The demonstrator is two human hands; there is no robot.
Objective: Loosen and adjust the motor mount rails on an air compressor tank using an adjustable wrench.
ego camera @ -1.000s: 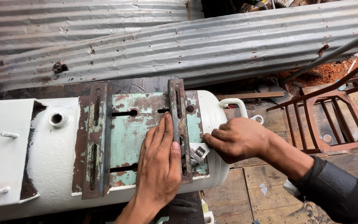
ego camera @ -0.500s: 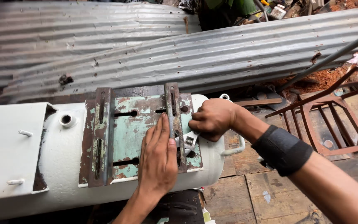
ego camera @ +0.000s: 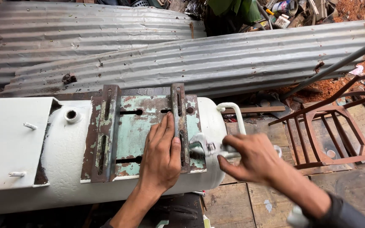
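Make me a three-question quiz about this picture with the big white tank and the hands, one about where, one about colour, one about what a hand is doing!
1. Where does the left hand rest?
A. flat on the rusty plate atop the white tank
B. on the corrugated sheets
C. on the rusty frame

2. What colour is the worn paint on the plate?
A. bright red
B. pale green
C. yellow

3. What is the right hand doing?
A. lying open and empty
B. gripping a metal wrench at the plate's edge
C. pointing upward

Answers: 1 A, palm and fingers lie on the plate. 2 B, green patches show between rust. 3 B, its fingers wrap the tool's handle.
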